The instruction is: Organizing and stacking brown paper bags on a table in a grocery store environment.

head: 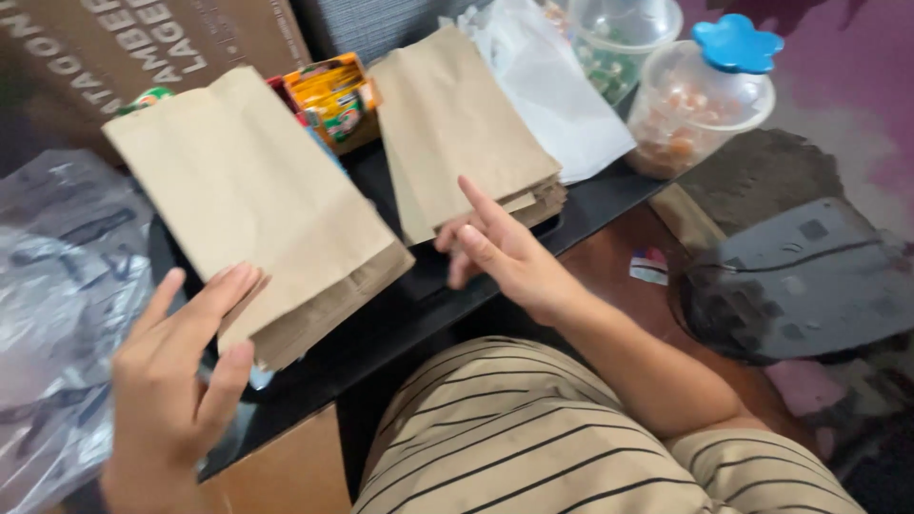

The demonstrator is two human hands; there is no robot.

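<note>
The left hand (pixel 176 381) holds a stack of brown paper bags (pixel 252 205) by its near corner, fingers spread over the top bag and thumb out to the side; the stack is tilted and lifted above a black tray (pixel 419 305). The right hand (pixel 500 252) hovers just beside a second stack (pixel 457 128) of the same bags, which lies flat on the tray farther back; its forefinger points up and the other fingers are loosely curled, gripping nothing, with the knuckles close to the stack's near edge, though contact cannot be told. Between the two stacks stands a small box of colourful packets (pixel 333 95). Behind the second stack lies a white plastic bag (pixel 562 95), and to its right a clear jar (pixel 690 109) of small sweets with a blue flower-shaped lid (pixel 738 40); another clear jar (pixel 619 33) stands behind it. A cardboard box (pixel 124 48) fills the far left corner, and crinkled clear plastic (pixel 57 305) lies at the left. The tray rests on a brown box (pixel 286 471). The person's striped trousers (pixel 533 438) fill the foreground, and a dark flat object (pixel 800 281) lies on the floor at the right.
</note>
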